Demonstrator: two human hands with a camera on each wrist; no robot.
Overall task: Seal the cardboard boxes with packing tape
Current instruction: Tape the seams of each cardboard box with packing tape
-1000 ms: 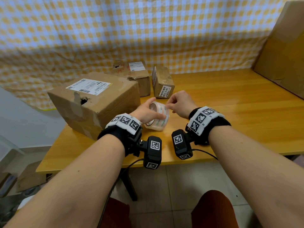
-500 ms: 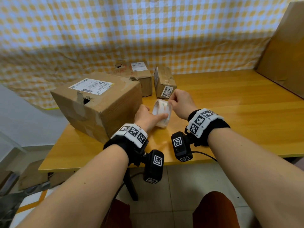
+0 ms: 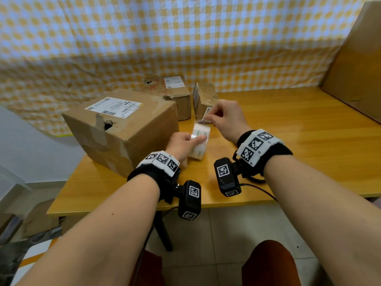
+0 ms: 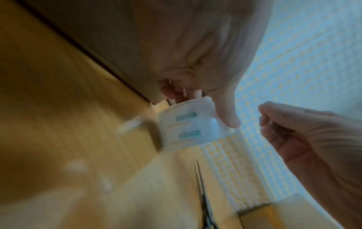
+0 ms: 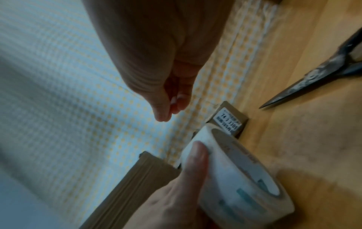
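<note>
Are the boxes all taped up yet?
Not yet. Nothing looks sealed: the big box has a hole in its top. The left hand holds the tape roll while the right hand pinches its loose end. Taping all three boxes remains.

Both forearms reach in from the bottom of the frame. The left hand at centre grips the roll, thumb across it. The right hand, just above, has fingertips pinched together.

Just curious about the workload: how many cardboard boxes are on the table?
3: a large box at the left, a medium box behind it, and a small box beside that. Others may sit outside the view.
</note>
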